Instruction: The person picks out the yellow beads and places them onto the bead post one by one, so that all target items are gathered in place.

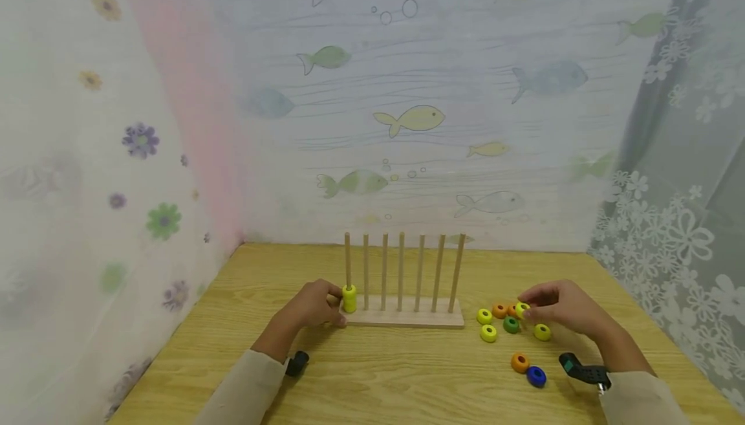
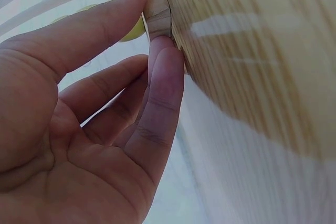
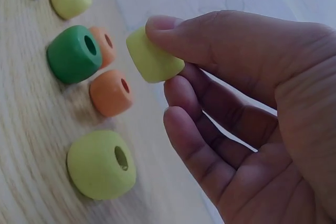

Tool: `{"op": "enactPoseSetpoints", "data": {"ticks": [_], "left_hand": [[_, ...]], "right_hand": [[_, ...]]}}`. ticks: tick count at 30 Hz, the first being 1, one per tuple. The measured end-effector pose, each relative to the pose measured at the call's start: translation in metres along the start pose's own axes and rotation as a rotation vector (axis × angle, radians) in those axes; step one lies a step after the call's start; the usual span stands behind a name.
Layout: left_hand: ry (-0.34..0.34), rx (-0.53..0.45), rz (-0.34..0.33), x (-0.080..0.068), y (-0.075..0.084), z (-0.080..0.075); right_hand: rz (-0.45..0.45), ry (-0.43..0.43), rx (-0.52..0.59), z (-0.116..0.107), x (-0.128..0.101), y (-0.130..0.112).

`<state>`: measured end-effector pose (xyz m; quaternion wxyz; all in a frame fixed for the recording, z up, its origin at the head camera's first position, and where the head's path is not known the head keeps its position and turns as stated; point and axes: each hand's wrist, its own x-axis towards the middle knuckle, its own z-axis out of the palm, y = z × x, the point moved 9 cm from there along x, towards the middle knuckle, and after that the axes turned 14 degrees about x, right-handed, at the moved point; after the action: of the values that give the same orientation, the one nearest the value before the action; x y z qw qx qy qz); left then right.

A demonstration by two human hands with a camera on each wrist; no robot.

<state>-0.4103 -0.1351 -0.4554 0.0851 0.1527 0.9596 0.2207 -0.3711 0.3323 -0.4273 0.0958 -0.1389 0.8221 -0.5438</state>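
Observation:
A wooden peg stand (image 1: 401,319) with a row of upright pegs stands on the table. Yellow beads (image 1: 349,301) are stacked at the bottom of its leftmost peg. My left hand (image 1: 317,305) grips the left end of the base, its thumb and fingertips at the wood in the left wrist view. Over on the right, my right hand (image 1: 561,308) pinches a yellow bead (image 3: 152,56) between thumb and fingers, raised above the loose ones. Below it lie a green bead (image 3: 73,55), an orange bead (image 3: 111,94) and another yellow bead (image 3: 100,165).
Nearer me on the wooden table (image 1: 407,380) lie an orange bead (image 1: 520,363) and a blue bead (image 1: 536,377), side by side. Two yellow beads are between the stand and the green one. A fish-patterned curtain (image 1: 419,153) hangs behind the table's far edge.

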Motion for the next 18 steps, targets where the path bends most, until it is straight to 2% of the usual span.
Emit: {"op": "enactPoseSetpoints", "data": {"ticks": [10,18], "left_hand": [[-0.008,-0.01,0.01,-0.001,0.003,-0.002],[-0.012,0.0,0.0,0.0,0.001,0.0]], "right_hand": [[-0.061,0.036,-0.117,-0.006,0.003,-0.02],[-0.098,0.071,-0.159,-0.005,0.005,-0.038]]}}
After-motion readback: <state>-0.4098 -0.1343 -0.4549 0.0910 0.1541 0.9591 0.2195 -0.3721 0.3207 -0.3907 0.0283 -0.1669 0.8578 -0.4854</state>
